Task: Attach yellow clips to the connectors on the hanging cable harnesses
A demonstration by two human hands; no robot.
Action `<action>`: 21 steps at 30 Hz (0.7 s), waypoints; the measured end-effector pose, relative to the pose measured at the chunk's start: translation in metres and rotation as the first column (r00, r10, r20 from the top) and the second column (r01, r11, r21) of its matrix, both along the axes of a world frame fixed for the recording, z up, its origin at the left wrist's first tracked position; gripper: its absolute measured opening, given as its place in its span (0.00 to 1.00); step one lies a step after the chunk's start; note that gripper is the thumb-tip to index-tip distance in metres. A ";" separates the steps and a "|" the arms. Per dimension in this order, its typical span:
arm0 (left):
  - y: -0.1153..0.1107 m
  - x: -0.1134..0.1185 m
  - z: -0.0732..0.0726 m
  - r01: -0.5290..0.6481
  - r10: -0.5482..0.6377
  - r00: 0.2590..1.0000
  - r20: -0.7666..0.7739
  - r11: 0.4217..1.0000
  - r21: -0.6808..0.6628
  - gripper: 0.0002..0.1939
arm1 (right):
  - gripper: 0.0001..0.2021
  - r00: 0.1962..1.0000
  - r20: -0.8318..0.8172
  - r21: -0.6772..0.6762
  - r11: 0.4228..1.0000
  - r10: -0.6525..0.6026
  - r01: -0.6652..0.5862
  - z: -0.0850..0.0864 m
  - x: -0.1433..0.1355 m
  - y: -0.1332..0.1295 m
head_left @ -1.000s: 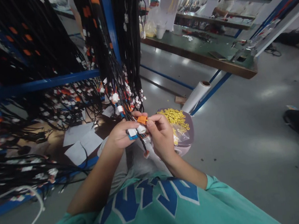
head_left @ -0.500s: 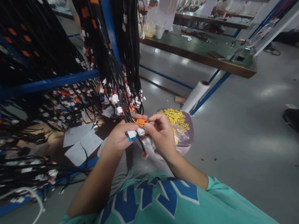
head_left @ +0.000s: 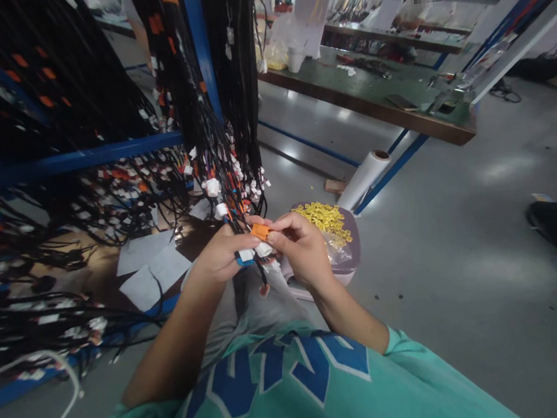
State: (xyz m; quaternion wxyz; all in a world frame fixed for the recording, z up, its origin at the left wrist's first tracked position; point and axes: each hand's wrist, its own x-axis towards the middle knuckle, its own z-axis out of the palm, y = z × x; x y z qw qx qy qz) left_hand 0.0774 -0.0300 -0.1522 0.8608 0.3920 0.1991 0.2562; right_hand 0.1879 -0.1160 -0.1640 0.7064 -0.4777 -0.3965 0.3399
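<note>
1. Fingers of the right hand (head_left: 306, 249) make a closed grip, with thumb and finger pinching one end of the orange connector (head_left: 260, 231).
2. The grip of the left hand (head_left: 220, 252) is closed too, around the black wires (head_left: 229, 198), with its thumb by the other end of the orange piece.
3. So the orange piece sits between both grips. Pinching its hard sides, and not tugging the wires, looks best. The left grip should be snug but soft, so nothing bends.
4. Just below the grips are a chunky white connector (head_left: 264, 249) and a blue connector (head_left: 245, 256). They look like hard, smooth plastic. Keeping them out of the pinch would help.
5. The wires are thin and bendy, and hang down from above the left grip.
6. Beyond the right grip, small yellow plastic bits (head_left: 327, 220) fill a smooth purple tub (head_left: 354, 230), beside a crinkly clear bag (head_left: 338, 252).
</note>
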 end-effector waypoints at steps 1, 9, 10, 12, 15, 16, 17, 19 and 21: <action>0.000 0.000 0.000 0.002 -0.002 1.000 -0.001 1.000 0.006 0.17 | 0.11 1.000 -0.017 -0.002 1.000 0.012 -0.012 0.001 0.001 0.001; 0.003 -0.005 0.001 0.060 -0.059 0.998 -0.007 0.998 0.031 0.16 | 0.16 0.987 -0.132 -0.017 0.996 0.090 -0.093 0.006 -0.001 0.007; 0.004 -0.006 0.000 0.071 -0.071 0.997 -0.009 0.997 0.039 0.16 | 0.17 0.988 -0.131 -0.019 0.996 0.086 -0.090 0.006 -0.002 0.008; 0.005 -0.007 0.000 0.072 -0.071 0.997 -0.020 0.996 0.053 0.16 | 0.17 0.990 -0.122 -0.033 0.997 0.065 -0.070 0.005 -0.003 0.010; 0.006 -0.008 0.000 0.047 -0.044 0.998 -0.052 0.997 0.064 0.18 | 0.18 0.991 -0.123 -0.052 0.997 0.046 -0.053 0.004 -0.002 0.011; 0.006 -0.008 0.000 0.053 -0.049 0.997 -0.052 0.997 0.061 0.18 | 0.18 0.989 -0.133 -0.056 0.996 0.056 -0.064 0.004 -0.001 0.012; 0.006 -0.007 0.001 0.067 -0.065 0.997 -0.043 0.996 0.056 0.17 | 0.18 0.986 -0.150 -0.057 0.995 0.077 -0.087 0.004 0.000 0.012; 0.007 -0.007 0.002 0.109 -0.108 0.994 -0.006 0.994 0.031 0.17 | 0.18 0.971 -0.190 -0.053 0.986 0.144 -0.156 0.005 0.003 0.012; 0.008 -0.008 0.002 0.136 -0.136 0.990 0.022 0.991 0.000 0.16 | 0.18 0.952 -0.229 -0.047 0.975 0.203 -0.219 0.007 0.006 0.011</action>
